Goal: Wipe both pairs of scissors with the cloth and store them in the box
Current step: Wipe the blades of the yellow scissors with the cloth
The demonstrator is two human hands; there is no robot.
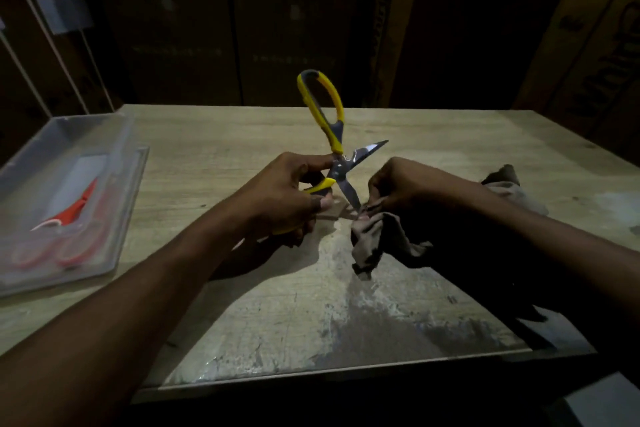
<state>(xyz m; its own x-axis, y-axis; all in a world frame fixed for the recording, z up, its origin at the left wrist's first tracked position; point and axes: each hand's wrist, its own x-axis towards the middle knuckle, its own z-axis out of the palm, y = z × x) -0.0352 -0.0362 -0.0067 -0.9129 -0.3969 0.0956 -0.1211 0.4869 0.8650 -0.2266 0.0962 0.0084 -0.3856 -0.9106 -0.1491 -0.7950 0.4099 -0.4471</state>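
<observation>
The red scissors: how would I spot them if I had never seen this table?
Start at the wooden table and go to its left edge, where a clear plastic box sits. The red scissors lie inside it, untouched; the yellow scissors are open in the left hand.

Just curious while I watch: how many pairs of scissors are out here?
2. The yellow scissors are held open in the left hand above the table; the red scissors lie in the clear box on the left. None seem hidden.
</observation>
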